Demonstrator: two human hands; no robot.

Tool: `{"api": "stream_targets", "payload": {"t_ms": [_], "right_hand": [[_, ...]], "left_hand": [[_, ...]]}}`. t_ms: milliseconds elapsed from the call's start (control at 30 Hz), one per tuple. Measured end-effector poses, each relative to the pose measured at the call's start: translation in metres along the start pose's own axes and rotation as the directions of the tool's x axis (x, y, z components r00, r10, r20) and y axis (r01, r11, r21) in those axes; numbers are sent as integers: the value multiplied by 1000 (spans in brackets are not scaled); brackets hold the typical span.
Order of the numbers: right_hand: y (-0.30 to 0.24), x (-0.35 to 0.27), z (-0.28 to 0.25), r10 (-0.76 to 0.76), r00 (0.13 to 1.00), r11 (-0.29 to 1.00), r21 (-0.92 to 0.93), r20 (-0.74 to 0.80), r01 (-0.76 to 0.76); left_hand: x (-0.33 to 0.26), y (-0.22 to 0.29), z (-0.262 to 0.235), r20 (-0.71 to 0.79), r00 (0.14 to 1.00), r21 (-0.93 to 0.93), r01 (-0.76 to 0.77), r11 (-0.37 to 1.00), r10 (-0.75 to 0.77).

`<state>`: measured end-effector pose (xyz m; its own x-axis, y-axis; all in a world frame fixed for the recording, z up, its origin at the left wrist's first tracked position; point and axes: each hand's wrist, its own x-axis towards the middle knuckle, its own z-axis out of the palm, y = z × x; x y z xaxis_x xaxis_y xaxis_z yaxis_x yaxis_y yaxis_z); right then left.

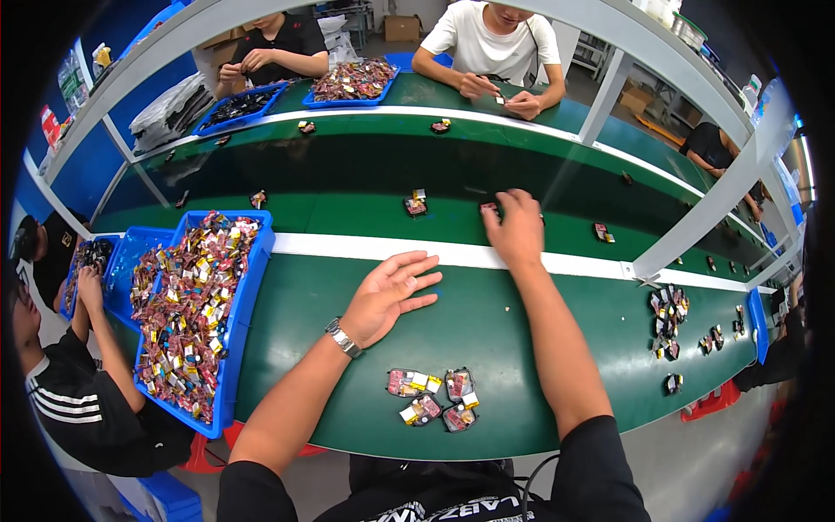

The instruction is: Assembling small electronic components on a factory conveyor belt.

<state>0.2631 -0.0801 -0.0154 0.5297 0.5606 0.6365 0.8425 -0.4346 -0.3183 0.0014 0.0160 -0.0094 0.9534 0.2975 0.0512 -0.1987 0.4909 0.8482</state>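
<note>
My right hand reaches across the white rail onto the green conveyor belt. Its fingers curl over a small electronic assembly with a dark case and reddish board, which they largely hide. Palm turned up and fingers apart, my left hand is held over the near table, with nothing in it. A metal watch circles that wrist. Below it on the green tabletop, several similar assemblies with red boards and white-and-yellow battery packs lie in a tight group. On the belt, another assembly sits left of my right hand.
Blue bins heaped with boards and batteries stand at left. More assemblies lie at the table's right. The white rail and a grey frame post border the belt. Co-workers sit opposite and at left.
</note>
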Motion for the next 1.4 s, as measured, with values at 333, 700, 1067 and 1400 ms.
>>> {"api": "stream_targets", "payload": {"t_ms": [333, 700, 1067, 1400], "right_hand": [[64, -11, -27, 298, 954, 943, -154, 4, -294], [-18, -58, -100, 2, 983, 814, 570, 186, -109], [-81, -87, -85, -398, 874, 763, 629, 277, 148], [-81, -87, -77, -446, 880, 792, 529, 161, 305]], "left_hand": [[-1, -4, -4, 36, 999, 83, 18, 996, -21], [-2, 29, 28, -182, 978, 590, 27, 807, 100], [-8, 11, 3, 40, 959, 267, 260, 928, -281], [-6, 7, 14, -76, 979, 255, 203, 945, -190]]}}
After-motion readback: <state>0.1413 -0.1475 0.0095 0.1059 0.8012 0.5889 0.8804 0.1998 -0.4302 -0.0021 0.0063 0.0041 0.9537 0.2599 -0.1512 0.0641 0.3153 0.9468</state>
